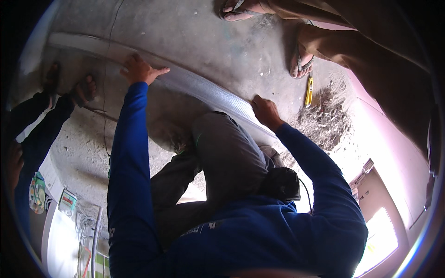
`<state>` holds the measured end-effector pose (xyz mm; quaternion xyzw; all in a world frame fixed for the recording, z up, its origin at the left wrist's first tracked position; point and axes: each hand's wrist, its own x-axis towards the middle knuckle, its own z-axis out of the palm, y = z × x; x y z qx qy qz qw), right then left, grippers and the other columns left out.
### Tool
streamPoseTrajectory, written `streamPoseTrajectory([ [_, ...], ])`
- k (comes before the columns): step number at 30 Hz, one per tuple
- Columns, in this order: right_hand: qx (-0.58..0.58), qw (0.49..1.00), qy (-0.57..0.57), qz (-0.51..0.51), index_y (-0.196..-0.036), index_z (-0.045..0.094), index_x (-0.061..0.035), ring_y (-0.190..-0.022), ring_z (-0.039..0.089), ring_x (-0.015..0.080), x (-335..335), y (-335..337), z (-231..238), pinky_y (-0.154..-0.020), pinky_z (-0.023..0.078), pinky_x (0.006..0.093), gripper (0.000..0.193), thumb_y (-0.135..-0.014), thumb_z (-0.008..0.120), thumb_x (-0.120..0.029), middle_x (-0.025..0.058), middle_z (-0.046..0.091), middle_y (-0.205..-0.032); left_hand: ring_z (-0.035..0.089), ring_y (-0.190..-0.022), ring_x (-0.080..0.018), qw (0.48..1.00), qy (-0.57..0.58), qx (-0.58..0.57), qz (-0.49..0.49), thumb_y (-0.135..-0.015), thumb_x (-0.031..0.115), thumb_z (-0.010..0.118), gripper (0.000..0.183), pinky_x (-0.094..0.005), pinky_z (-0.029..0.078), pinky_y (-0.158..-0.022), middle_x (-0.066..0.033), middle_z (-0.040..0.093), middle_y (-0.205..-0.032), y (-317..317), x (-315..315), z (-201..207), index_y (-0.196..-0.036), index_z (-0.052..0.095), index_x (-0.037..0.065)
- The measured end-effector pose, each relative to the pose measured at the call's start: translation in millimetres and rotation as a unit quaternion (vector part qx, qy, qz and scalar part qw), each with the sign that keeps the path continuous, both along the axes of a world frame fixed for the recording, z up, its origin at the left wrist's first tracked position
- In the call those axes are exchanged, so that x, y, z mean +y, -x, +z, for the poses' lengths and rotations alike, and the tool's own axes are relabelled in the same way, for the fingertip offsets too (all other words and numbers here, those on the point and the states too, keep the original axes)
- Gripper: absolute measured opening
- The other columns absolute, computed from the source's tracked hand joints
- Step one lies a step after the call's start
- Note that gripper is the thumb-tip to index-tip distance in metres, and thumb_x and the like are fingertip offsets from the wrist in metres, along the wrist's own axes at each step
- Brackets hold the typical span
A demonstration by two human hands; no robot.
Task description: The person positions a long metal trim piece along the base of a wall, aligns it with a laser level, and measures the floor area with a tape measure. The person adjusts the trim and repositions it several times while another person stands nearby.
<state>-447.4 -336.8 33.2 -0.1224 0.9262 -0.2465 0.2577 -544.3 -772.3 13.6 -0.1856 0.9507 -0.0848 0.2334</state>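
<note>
A long, shiny metal channel strip [204, 87] stretches across the concrete floor from far left to the right, in front of my bent knee. My left hand [140, 71] rests on its left part, fingers spread and thumb stretched out to the right. Toward the strip's right end, my right hand [266, 111] is closed at its edge with the fingers curled; the fingertips are partly hidden. A yellow utility knife [309, 91] lies on the floor right of my right hand, near another person's sandalled foot [301, 62].
Loose dirt and rubble [324, 111] lie by the pink wall [389, 134] at right. A standing person's brown-trousered leg [371, 55] fills the upper right. Another person's bare foot [85, 88] is at left. A thin dark cable [105, 92] crosses the floor beside my left arm.
</note>
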Motion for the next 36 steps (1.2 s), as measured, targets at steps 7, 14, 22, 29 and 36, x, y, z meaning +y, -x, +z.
streamPoseTrajectory([
  [7,-0.006,0.994,0.110,0.016,-0.090,0.056,-0.0073,-0.073,0.064,0.0420,-122.3,56.2,-21.6,-0.064,0.049,0.0509,0.014,-0.091,0.058,-0.021,0.0197,0.065,-0.077,0.037,-0.137,-0.0357,1.000,0.025,-0.006,-0.011,-0.052,0.091,0.064,0.140,-0.0592,0.027,-0.110,-0.0223,0.036,-0.146,-0.8,-1.3,-6.4,-0.148,0.026,-0.004],
  [14,-0.043,0.999,0.010,0.029,-0.089,0.054,-0.0052,-0.074,0.062,0.0440,-31.6,16.1,-14.0,-0.065,0.046,0.0539,0.012,-0.091,0.053,-0.017,0.0220,0.062,-0.074,0.034,-0.139,-0.0362,1.000,0.002,-0.007,0.001,-0.052,0.090,0.065,0.141,-0.0588,0.027,-0.110,-0.0211,0.030,-0.152,0.3,-4.0,-12.6,-0.150,0.023,-0.003],
  [22,-0.083,0.991,-0.096,-0.041,-0.089,0.055,-0.0067,-0.076,0.064,0.0416,92.3,-49.6,10.9,-0.065,0.048,0.0513,0.013,-0.092,0.055,-0.019,0.0217,0.064,-0.076,0.026,-0.144,-0.0368,0.999,-0.019,-0.026,0.021,-0.053,0.089,0.065,0.143,-0.0606,0.022,-0.112,-0.0211,0.025,-0.156,1.1,-5.1,-14.0,-0.152,0.018,-0.002],
  [29,-0.033,0.997,-0.065,-0.036,-0.085,0.052,-0.0063,-0.067,0.062,0.0418,100.3,-57.5,3.1,-0.058,0.047,0.0510,0.013,-0.091,0.056,-0.017,0.0200,0.060,-0.069,0.025,-0.145,-0.0354,0.997,-0.039,-0.060,-0.008,-0.052,0.093,0.061,0.143,-0.0625,0.021,-0.112,-0.0224,0.024,-0.156,-1.9,-13.0,-34.7,-0.152,0.019,-0.001],
  [36,-0.041,0.996,-0.067,-0.036,-0.086,0.053,-0.0057,-0.067,0.063,0.0406,98.3,-54.9,6.5,-0.059,0.049,0.0489,0.012,-0.092,0.055,-0.015,0.0206,0.060,-0.068,0.031,-0.142,-0.0343,0.999,-0.002,-0.043,-0.004,-0.054,0.092,0.061,0.138,-0.0607,0.026,-0.111,-0.0208,0.032,-0.152,1.3,-5.0,-11.4,-0.149,0.025,0.000],
])
